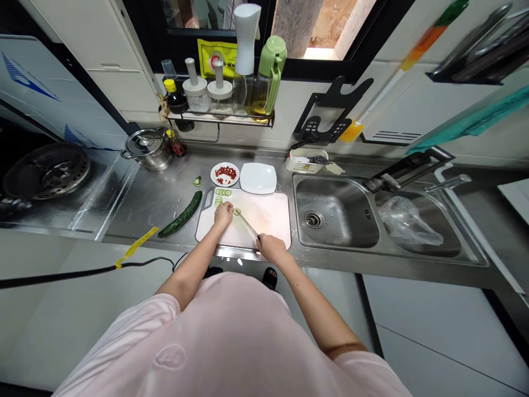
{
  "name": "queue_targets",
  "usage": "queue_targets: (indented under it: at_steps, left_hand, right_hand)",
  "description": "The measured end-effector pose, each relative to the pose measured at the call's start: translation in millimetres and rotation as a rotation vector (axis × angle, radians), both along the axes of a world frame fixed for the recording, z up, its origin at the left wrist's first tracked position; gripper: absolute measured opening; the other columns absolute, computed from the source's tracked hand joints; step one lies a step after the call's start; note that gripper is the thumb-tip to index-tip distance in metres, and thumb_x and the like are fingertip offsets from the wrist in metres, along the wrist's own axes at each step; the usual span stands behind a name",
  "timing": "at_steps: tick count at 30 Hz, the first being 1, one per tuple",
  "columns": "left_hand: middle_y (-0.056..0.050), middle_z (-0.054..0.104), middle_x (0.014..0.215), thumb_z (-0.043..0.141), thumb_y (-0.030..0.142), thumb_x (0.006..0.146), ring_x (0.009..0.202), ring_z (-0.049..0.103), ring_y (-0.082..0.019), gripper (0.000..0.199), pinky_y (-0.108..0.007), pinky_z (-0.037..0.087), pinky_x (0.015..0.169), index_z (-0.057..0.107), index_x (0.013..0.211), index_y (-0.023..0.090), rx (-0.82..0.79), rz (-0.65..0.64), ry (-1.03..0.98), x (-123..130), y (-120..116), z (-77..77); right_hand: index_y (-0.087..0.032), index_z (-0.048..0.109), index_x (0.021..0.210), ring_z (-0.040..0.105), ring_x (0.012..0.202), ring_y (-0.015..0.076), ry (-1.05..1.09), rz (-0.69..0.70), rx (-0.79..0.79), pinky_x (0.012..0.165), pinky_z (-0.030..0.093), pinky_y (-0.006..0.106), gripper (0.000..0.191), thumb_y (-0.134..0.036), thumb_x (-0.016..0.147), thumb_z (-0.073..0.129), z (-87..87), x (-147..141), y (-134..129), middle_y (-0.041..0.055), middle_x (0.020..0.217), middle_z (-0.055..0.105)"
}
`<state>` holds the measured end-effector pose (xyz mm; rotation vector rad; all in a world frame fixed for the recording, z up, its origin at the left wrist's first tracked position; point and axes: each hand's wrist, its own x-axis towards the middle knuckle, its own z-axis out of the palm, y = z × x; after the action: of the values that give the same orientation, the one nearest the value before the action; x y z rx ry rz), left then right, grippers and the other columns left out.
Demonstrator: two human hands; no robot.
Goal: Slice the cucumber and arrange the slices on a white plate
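My right hand (271, 248) is wrapped round the handle of a kitchen knife (248, 225), whose blade points away to the left over the white cutting board (268, 212). A cucumber slice (237, 212) lies at the blade's tip. Just left of it, my left hand (223, 215) rests at the board with its fingers drawn together; what they hold, if anything, is hidden. Beyond that hand are several cut cucumber slices (223, 192). A long dark green cucumber (182, 215) lies on the steel counter left of the board, with a cucumber end piece (197, 181) behind it.
Behind the board stand a plate of chopped red pieces (225, 174) and a white square plate (258, 178). A double sink (336, 212) is to the right, with a plastic bag (409, 220) in its far basin. A lidded pot (149, 149) and frying pan (46, 170) stand left.
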<state>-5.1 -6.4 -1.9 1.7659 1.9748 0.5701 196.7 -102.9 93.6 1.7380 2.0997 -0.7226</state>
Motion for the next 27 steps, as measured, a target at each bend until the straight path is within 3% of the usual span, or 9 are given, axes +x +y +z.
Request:
queue_targets:
  at_steps: [7, 18, 27]
  left_hand:
    - [-0.01, 0.057, 0.103, 0.05, 0.03, 0.085, 0.1, 0.053, -0.023, 0.025, -0.033, 0.04, 0.091, 0.06, 0.105, 0.019, 0.048, -0.053, 0.082, 5, -15, 3.9]
    - [-0.011, 0.052, 0.102, 0.05, 0.032, 0.085, 0.103, 0.049, -0.024, 0.027, -0.034, 0.039, 0.094, 0.061, 0.106, 0.019, 0.085, -0.105, 0.124, 11, -23, 7.8]
    - [-0.008, 0.058, 0.097, 0.062, 0.026, 0.074, 0.095, 0.054, -0.022, 0.017, -0.031, 0.042, 0.086, 0.062, 0.09, 0.02, 0.008, 0.017, 0.035, 11, -11, 8.0]
  right_hand:
    - [-0.014, 0.06, 0.105, 0.063, 0.095, 0.0258, 0.006, -0.012, -0.036, 0.075, 0.044, 0.033, 0.036, -0.033, 0.093, 0.032, 7.7, 10, -12, 0.0152, 0.101, 0.067]
    - [-0.017, 0.06, 0.101, 0.063, 0.091, 0.0244, 0.005, -0.025, 0.017, 0.071, 0.04, 0.03, 0.037, -0.041, 0.093, 0.033, 4.9, 30, -28, 0.0135, 0.097, 0.067]
    - [-0.017, 0.06, 0.104, 0.062, 0.087, 0.0227, 0.052, -0.273, 0.108, 0.066, 0.035, 0.026, 0.05, -0.054, 0.093, 0.028, -13.1, 44, -36, 0.0128, 0.093, 0.067]
